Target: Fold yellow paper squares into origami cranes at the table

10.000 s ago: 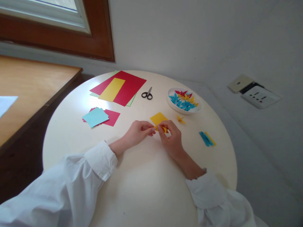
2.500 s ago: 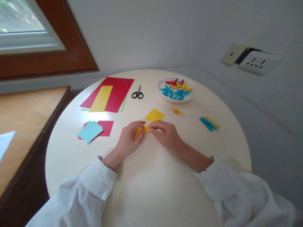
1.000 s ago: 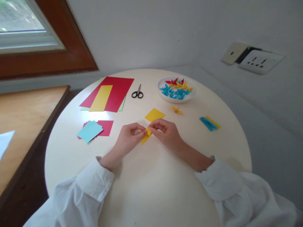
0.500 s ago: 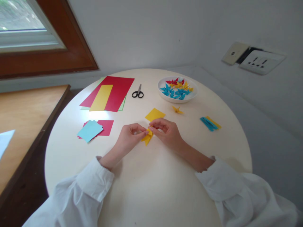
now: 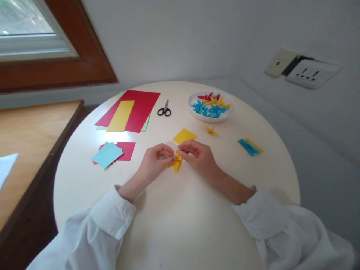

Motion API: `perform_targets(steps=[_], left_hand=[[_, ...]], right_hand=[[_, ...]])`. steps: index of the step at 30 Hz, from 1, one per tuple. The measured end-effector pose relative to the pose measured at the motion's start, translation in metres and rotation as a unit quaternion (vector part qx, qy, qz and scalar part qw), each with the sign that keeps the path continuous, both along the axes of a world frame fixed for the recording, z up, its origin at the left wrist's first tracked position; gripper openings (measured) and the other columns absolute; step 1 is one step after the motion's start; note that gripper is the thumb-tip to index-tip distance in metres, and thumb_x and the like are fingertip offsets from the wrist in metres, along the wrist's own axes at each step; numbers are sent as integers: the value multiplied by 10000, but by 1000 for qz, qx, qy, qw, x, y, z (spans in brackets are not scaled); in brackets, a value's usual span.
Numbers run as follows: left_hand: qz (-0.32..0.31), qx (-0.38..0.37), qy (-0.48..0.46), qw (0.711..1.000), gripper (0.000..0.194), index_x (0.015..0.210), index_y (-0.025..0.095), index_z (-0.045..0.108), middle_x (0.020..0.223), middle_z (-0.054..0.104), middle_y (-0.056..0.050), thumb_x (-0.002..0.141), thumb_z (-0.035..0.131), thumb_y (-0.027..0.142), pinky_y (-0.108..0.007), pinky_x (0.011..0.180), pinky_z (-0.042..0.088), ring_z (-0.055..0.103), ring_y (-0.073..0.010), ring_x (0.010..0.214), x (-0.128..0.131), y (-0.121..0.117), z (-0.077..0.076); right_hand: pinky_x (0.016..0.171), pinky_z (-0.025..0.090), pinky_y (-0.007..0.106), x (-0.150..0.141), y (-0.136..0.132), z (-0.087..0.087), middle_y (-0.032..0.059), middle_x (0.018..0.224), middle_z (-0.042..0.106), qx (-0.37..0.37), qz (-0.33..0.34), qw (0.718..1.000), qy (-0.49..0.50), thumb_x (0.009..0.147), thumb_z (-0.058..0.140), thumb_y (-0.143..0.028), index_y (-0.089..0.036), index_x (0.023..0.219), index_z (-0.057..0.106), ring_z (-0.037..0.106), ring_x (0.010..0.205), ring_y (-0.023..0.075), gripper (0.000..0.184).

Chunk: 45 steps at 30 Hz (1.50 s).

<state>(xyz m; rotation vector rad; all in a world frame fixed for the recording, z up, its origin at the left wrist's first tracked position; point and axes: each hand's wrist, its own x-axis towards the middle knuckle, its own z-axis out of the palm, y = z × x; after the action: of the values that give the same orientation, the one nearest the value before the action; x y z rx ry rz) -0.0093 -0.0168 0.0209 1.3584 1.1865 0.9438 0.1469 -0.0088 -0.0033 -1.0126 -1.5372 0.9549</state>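
Left hand [image 5: 154,159] and right hand [image 5: 200,156] pinch part-folded yellow paper [image 5: 177,164] | folded figures [image 5: 214,111] beyond right hand look finished | yellow square [image 5: 184,135] ahead, unfolded

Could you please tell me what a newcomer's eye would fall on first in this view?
Probably the white dish of red, yellow and blue paper cranes, toward the far right of the round table. Next might come the big red sheet at the far left, with a yellow strip lying on it. In the middle, the left hand and right hand pinch a folded yellow paper.
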Motion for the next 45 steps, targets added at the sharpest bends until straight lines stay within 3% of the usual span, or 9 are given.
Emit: perform_targets(steps=[45], left_hand=[[-18, -16, -13, 1000, 244, 639, 136, 561, 634, 584, 2, 614, 712, 326, -229, 545, 447, 562, -108, 581, -1, 0, -1]], right_hand=[[638, 542, 252, -1, -1, 1, 11, 731, 678, 0, -2, 1000, 14, 694, 640, -207, -186, 761, 622, 646, 670, 127, 73]])
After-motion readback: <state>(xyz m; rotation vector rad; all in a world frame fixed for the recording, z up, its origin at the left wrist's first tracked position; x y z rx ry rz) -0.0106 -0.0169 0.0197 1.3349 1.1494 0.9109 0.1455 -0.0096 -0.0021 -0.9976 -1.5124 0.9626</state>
